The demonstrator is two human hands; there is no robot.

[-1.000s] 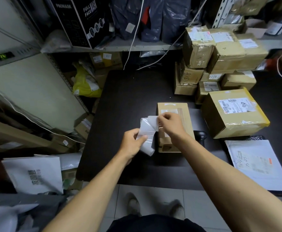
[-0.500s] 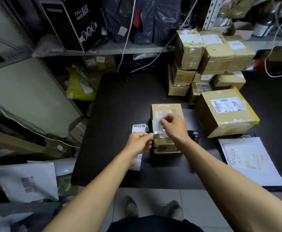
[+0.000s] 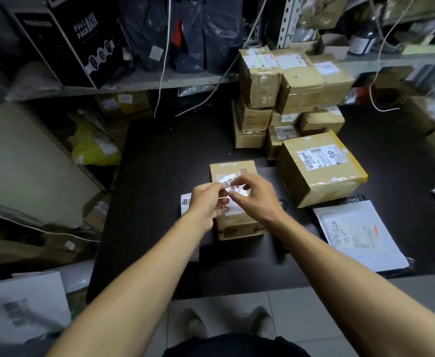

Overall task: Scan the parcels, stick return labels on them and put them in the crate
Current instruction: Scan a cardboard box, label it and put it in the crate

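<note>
A small brown parcel (image 3: 233,226) lies on the black table (image 3: 159,163) in front of me. Over its top both hands pinch a white return label (image 3: 228,182) with black print. My left hand (image 3: 206,202) holds the label's left edge and my right hand (image 3: 255,195) its right edge. The strip of remaining labels (image 3: 186,202) lies on the table under my left wrist, mostly hidden. A black scanner (image 3: 282,203) is barely visible behind my right wrist. No crate is in view.
A larger taped box (image 3: 319,168) stands right of the parcel, with a stack of brown parcels (image 3: 283,94) behind it. A white mailer bag (image 3: 360,235) lies at the table's right front. Shelves with bags and boxes (image 3: 69,42) run along the back.
The label strip left my left hand and now lies on the table. My left hand came over the parcel to join the right in pinching the peeled label.
</note>
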